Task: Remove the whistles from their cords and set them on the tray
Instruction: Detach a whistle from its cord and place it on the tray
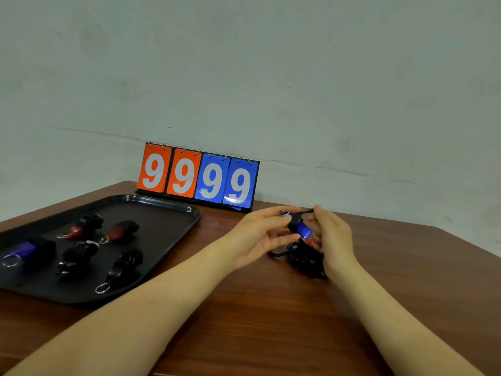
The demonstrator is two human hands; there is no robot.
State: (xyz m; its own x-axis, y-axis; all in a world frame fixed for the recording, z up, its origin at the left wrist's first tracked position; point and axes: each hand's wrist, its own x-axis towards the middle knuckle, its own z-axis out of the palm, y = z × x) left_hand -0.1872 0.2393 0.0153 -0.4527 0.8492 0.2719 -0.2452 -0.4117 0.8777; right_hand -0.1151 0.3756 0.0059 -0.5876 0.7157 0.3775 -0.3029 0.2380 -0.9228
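My left hand (261, 234) pinches a blue and black whistle (301, 229) by its metal ring, a little above the table. My right hand (332, 237) pinches the black cord (307, 212) that runs from that ring. Under both hands lies a pile of black cords (303, 260) with more whistles in it, blue and red parts showing. The black tray (173, 213) at the left holds several whistles: two red and black ones (119, 230), a blue one (23, 251) and two black ones (78, 255).
A flip scoreboard (198, 177) showing 9 9 9 9 in orange and blue stands at the back of the brown wooden table (244, 308), against the pale wall. The table's right edge runs diagonally near my right hand.
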